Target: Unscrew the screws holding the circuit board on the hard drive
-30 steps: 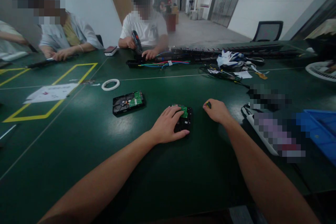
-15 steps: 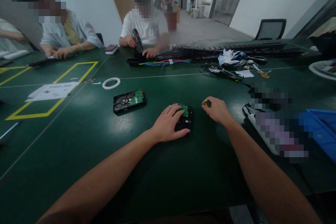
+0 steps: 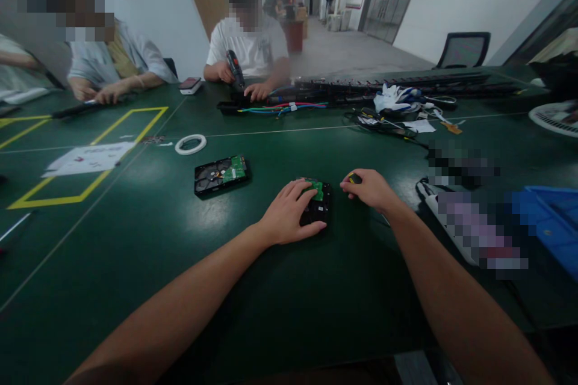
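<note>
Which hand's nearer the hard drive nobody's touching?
Left: the left hand is right of the untouched hard drive, on the other hard drive; the right hand is farther right.

head cam | above green table (image 3: 316, 150) (close below) | facing forward, down

No text can be read: the marks on the white sheet (image 3: 90, 158) are too blurred.
</note>
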### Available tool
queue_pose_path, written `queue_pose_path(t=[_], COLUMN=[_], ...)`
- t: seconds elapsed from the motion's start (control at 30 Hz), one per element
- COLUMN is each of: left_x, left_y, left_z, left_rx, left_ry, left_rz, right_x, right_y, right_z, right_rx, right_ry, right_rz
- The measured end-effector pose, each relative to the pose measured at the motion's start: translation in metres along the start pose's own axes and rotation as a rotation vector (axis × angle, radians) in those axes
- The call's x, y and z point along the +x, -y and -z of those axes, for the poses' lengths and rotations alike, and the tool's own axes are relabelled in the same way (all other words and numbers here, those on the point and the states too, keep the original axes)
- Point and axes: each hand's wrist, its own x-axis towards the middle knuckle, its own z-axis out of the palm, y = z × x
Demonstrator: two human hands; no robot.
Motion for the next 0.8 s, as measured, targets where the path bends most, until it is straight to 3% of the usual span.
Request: queue_pose_path(t=[0.8], left_x=[0.000], left_y=[-0.001], left_z=[0.001], left_rx=[-0.046], left_ry=[-0.006], left_rz=[0.002], right_x=[0.003], right_y=[0.021], right_z=[-0.018], right_rx=[0.424], right_ry=[0.122], right_rz=[-0.094])
